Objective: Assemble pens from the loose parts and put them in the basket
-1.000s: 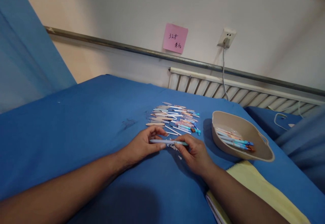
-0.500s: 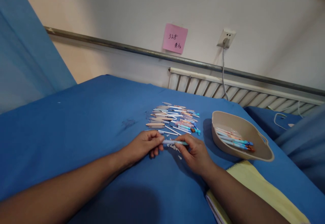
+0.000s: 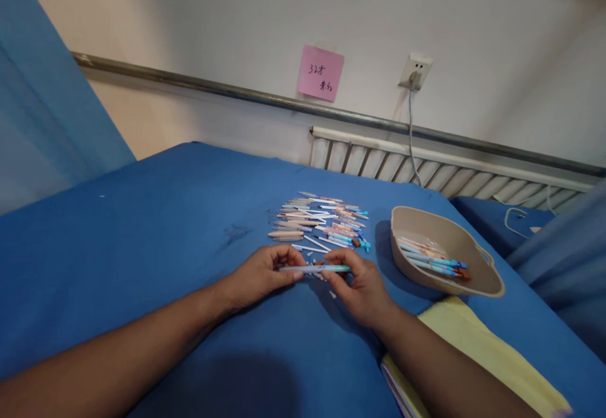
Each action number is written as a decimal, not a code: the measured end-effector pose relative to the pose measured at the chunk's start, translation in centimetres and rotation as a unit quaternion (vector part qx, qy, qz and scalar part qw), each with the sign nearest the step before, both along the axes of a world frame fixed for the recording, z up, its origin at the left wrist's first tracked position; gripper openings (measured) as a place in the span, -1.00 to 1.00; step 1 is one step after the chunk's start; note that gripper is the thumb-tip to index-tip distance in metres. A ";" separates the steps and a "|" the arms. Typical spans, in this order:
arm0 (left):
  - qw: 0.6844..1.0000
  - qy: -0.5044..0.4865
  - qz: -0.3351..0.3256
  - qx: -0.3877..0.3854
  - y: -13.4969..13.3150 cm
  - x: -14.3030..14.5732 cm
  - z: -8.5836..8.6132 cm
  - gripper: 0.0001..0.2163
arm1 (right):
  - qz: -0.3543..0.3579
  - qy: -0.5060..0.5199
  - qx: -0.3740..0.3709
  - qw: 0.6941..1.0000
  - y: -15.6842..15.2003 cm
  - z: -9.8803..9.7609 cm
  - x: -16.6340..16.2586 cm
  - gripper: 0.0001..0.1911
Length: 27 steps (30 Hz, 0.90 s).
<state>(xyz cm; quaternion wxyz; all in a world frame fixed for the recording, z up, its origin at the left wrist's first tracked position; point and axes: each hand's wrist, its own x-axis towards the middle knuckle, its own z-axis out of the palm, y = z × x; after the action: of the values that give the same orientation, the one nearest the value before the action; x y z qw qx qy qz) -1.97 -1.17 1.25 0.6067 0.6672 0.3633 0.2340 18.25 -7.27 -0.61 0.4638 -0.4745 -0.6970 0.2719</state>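
While the left hand and the right hand each pinch it between thumb and fingers, the pen is left of the basket, long axis crosswise, teal end pointing basketward. Pen parts lie left of the basket too; a yellow cloth (the right forearm partly blocks it) sits on the basket's near side.

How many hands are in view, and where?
2: the left hand at the lavender end of the pen, the right hand at its teal end. Some fingers are partly hidden.
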 end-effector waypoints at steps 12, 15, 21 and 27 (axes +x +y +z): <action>0.998 0.022 -0.060 0.018 -0.1 -0.2 0.0 -0.77 | 0.017 0.033 -0.027 0.999 0.0 0.4 -0.3 -0.86; 0.995 0.047 -0.078 0.025 -0.4 -0.1 0.3 -0.78 | 0.032 0.027 -0.036 0.998 0.0 0.4 -0.1 -0.83; 0.999 -0.024 -0.008 -0.039 0.1 0.1 0.3 -0.78 | -0.041 0.193 -0.043 0.980 1.3 0.4 1.8 -0.61; 0.992 -0.083 0.041 -0.091 1.0 -0.1 -0.2 -0.80 | -0.134 0.149 -0.063 0.978 2.8 -0.6 3.3 -0.67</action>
<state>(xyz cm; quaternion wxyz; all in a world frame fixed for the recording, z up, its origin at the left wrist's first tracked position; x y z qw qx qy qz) -2.10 -0.16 1.09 0.6827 0.5723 0.3585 0.2792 21.57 -4.42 -1.18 0.5637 -0.5458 -0.5318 0.3187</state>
